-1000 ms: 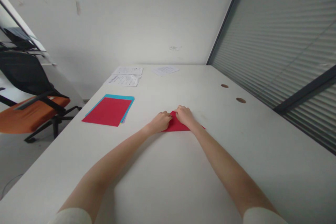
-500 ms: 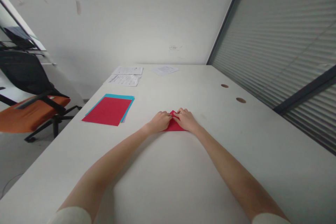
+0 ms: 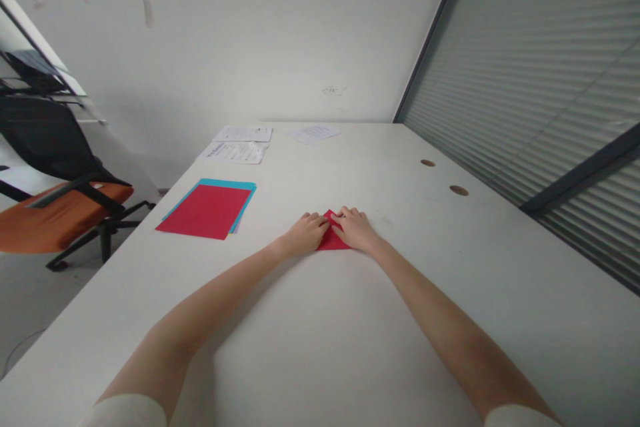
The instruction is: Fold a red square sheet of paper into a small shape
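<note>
A small folded red paper (image 3: 331, 240) lies on the white table (image 3: 320, 320) in front of me. My left hand (image 3: 306, 233) rests on its left side with the fingers curled down onto the paper. My right hand (image 3: 354, 229) covers its right side, fingers bent and pressing the paper near its top point. Both hands meet over the paper, so only a red wedge shows between them.
A stack of red and blue sheets (image 3: 207, 210) lies to the left. Printed white papers (image 3: 239, 145) and another sheet (image 3: 314, 133) lie at the far end. Two round holes (image 3: 459, 191) are in the table at right. An orange office chair (image 3: 55, 207) stands left.
My right hand has slid left over the red paper, covering its right corner. Less of the paper shows now. My left hand has barely moved.
</note>
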`<action>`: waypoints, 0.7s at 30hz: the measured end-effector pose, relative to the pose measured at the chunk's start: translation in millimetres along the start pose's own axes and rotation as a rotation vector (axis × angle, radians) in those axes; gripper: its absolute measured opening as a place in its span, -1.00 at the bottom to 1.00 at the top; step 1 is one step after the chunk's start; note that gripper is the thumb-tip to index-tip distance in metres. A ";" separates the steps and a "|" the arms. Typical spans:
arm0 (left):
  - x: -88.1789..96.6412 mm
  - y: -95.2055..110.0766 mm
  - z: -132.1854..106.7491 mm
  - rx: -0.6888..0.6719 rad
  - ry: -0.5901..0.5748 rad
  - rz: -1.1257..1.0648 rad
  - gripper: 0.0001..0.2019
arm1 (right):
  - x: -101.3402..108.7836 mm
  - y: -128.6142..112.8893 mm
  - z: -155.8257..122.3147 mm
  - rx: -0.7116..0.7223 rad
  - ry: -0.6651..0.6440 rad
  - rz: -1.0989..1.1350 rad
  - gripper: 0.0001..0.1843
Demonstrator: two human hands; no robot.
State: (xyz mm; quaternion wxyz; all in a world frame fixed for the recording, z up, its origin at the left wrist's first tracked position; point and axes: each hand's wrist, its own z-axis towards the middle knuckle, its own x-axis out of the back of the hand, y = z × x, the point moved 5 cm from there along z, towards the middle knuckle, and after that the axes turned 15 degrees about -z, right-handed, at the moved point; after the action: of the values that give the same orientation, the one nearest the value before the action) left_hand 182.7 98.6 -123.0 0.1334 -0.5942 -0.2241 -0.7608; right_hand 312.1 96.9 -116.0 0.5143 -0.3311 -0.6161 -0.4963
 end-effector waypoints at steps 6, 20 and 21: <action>-0.9 3.1 -2.2 0.004 0.021 0.021 -0.73 | -1.2 -1.4 -2.7 -0.006 0.004 -0.030 -0.56; 3.9 -1.2 1.7 -0.024 -0.003 0.015 -0.67 | -0.5 -2.8 -3.2 0.008 0.009 -0.028 -0.56; 4.4 -1.7 1.8 -0.027 0.002 0.011 -0.65 | -0.2 -2.9 -3.2 0.008 0.006 -0.025 -0.56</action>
State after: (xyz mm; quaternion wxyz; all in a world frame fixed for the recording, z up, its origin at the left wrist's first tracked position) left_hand 182.3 101.2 -118.8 0.1298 -0.5963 -0.2104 -0.7638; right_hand 310.5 93.1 -117.1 0.5112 -0.3198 -0.6207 -0.5012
